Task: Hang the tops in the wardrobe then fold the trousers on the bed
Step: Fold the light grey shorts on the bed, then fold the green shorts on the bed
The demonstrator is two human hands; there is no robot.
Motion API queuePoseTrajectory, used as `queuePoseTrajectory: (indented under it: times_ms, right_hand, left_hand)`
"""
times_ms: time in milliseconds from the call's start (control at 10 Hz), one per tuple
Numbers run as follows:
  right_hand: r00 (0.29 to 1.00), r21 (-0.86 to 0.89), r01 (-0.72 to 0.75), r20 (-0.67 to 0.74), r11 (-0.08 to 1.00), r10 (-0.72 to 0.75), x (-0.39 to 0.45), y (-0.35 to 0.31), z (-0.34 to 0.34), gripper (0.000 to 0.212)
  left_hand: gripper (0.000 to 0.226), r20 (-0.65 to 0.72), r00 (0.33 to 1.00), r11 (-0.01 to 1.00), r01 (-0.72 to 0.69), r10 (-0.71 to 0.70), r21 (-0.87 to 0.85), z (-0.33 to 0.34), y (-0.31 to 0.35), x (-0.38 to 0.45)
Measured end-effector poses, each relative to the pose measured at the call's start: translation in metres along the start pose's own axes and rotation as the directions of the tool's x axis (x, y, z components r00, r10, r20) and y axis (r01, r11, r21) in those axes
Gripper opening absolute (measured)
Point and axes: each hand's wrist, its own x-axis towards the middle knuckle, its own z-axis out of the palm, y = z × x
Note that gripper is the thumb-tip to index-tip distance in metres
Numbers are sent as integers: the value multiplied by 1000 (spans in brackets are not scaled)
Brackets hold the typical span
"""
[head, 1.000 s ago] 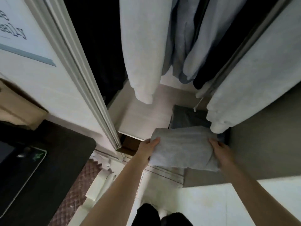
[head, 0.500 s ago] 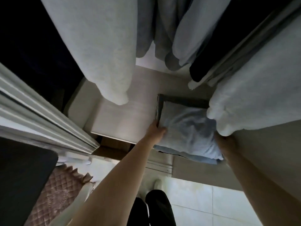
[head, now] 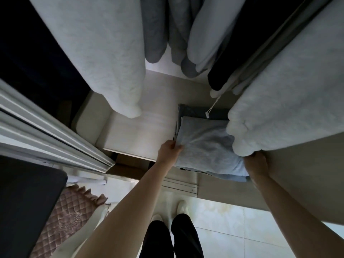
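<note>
Two hands hold folded grey trousers (head: 208, 146) lying on a darker folded garment (head: 193, 110) on the wardrobe shelf (head: 141, 131). The left hand (head: 168, 151) pinches the fabric's left edge. The right hand (head: 256, 163) touches the right edge; its finger state cannot be told. Hanging tops (head: 96, 53) droop above.

Dim wardrobe interior, brighter floor tiles (head: 232, 226) below; strong wide-angle edge distortion; mostly sharp.
</note>
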Motion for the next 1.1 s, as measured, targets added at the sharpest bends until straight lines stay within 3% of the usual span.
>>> queuePoseTrajectory:
  times_ms: [100,200,300,400,500,700,800,1000,1100]
  right_hand:
    - [999,-69,46,-25,997,-48,-20,-4,-5,27]
    - [986,-84,165,-20,983,-167,-47,-5,-13,10]
    - [955,-113,289,100,951,-278,-70,7,-21,21]
    - [957,-3,221,192,975,-216,-99,20,-23,17]
    - [900,79,247,351,966,-259,-125,25,-16,11]
    - [518,43,558,762,829,-388,-169,39,5,7]
    - [320,82,683,859,725,-399,-198,45,7,11]
    - [48,140,820,949,554,-311,-287,85,7,13]
    - [-147,210,896,972,392,-185,-352,126,9,13]
  left_hand:
    - [29,-10,1000,1000,9,-9,22,-5,-1,-13]
    - [37,-38,998,997,50,-52,-65,-11,-3,-32]
    - [30,-64,994,986,83,-93,-142,-20,-9,-61]
    - [22,-141,981,970,102,-135,-221,-28,-19,-98]
    - [19,-270,944,933,87,-190,-350,-28,-33,-144]
    - [19,-507,827,940,71,-243,-334,-1,-75,-254]
    - [19,-629,695,893,41,-348,-449,24,-106,-316]
    - [18,-688,391,731,-54,-612,-680,101,-180,-458]
    - [18,-668,159,658,-116,-727,-744,149,-226,-542]
